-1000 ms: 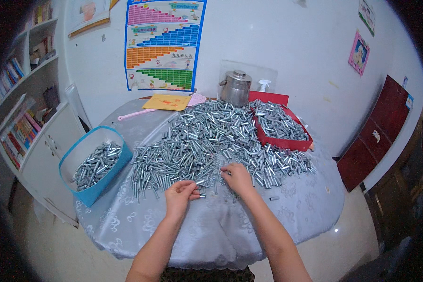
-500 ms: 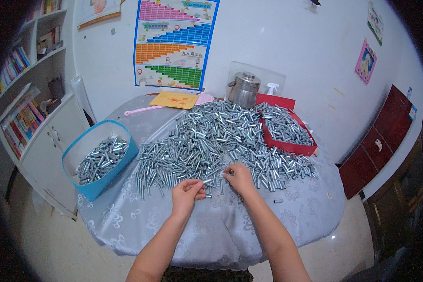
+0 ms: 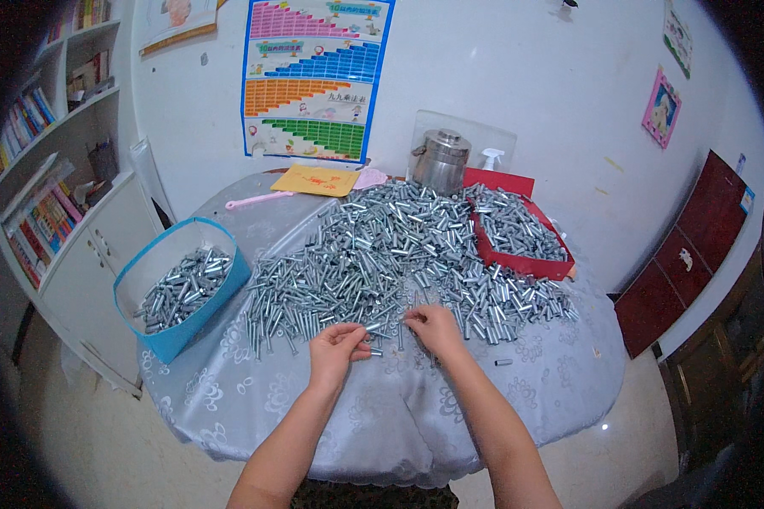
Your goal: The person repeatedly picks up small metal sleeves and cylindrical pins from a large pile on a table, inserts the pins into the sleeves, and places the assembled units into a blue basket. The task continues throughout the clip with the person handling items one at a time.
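Observation:
My left hand (image 3: 334,349) is closed, thumb and fingers pinching a short silver metal sleeve (image 3: 373,327) at the near edge of the pile. Just to its right, my right hand (image 3: 435,329) is also closed, with a thin metal bolt (image 3: 401,336) at its fingertips. A small gap separates the two hands. Beyond them spreads a big heap of silver bolts and sleeves (image 3: 382,246); slim bolts lie mostly on the left, thicker sleeves on the right. Another sleeve (image 3: 376,352) rests below the left fingertips.
On the left stands a blue-rimmed bin (image 3: 236,276) holding metal pieces. A red box (image 3: 535,269) at the right holds more. Behind the heap are a steel pot (image 3: 441,161), a yellow envelope (image 3: 314,180) and a pink-handled item (image 3: 259,200). One loose sleeve (image 3: 503,362) lies on the grey tablecloth (image 3: 365,433).
My right hand has shifted very slightly downward, its fingertips still near the bolt. The left hand keeps its place with the sleeve.

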Available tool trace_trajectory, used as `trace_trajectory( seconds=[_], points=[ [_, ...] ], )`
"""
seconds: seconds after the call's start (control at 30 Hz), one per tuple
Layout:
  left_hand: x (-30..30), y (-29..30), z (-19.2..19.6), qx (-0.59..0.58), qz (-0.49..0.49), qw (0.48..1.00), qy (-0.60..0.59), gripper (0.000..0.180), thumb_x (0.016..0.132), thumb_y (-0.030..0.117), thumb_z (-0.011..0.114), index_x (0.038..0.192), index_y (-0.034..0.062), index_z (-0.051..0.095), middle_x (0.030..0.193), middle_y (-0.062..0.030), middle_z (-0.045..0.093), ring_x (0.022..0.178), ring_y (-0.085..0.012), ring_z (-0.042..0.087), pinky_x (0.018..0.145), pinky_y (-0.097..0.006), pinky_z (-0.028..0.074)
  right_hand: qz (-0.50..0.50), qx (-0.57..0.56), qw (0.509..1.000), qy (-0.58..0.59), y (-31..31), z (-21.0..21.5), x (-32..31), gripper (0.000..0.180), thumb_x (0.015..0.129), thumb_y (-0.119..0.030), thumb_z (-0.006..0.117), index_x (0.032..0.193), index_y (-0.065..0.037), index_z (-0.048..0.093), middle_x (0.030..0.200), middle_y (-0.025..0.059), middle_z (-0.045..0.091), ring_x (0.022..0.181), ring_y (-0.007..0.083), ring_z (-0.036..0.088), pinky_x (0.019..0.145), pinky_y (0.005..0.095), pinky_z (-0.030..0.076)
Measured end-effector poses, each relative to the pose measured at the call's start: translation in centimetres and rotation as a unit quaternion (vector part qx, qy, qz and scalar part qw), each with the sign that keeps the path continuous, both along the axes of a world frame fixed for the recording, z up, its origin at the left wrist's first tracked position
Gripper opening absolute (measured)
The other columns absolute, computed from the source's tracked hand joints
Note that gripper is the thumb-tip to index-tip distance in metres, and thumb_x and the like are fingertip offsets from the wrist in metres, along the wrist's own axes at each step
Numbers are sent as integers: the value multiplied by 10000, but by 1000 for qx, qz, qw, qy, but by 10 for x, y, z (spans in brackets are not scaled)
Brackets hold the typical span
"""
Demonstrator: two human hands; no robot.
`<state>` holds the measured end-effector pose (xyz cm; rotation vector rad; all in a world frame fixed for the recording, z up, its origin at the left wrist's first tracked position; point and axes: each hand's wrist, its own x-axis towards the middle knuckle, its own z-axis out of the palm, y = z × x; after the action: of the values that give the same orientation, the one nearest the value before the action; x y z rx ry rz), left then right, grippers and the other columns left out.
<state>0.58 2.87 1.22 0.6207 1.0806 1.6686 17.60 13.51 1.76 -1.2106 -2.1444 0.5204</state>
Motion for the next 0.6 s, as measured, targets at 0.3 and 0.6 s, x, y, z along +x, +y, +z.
trace_trajectory(
  seconds=[0.3,0.6],
  points=[
    [4,0,-5,-14,-31,999,21,167,780,63,612,892,-56,577,777,-131,617,619,-156,594,540,-253,527,10,-76,994,77,-29,-3,19,148,736,-154,620,829,-46,657,810,116,637,738,208,607,667,289,458],
    [7,-1,-10,-54,-94,994,-18,167,791,69,599,910,-45,576,795,-143,621,622,-167,602,549,-254,530,94,-267,914,290,-37,-3,17,179,775,-115,631,930,-26,632,867,25,627,796,86,560,715,219,433]
  ],
)
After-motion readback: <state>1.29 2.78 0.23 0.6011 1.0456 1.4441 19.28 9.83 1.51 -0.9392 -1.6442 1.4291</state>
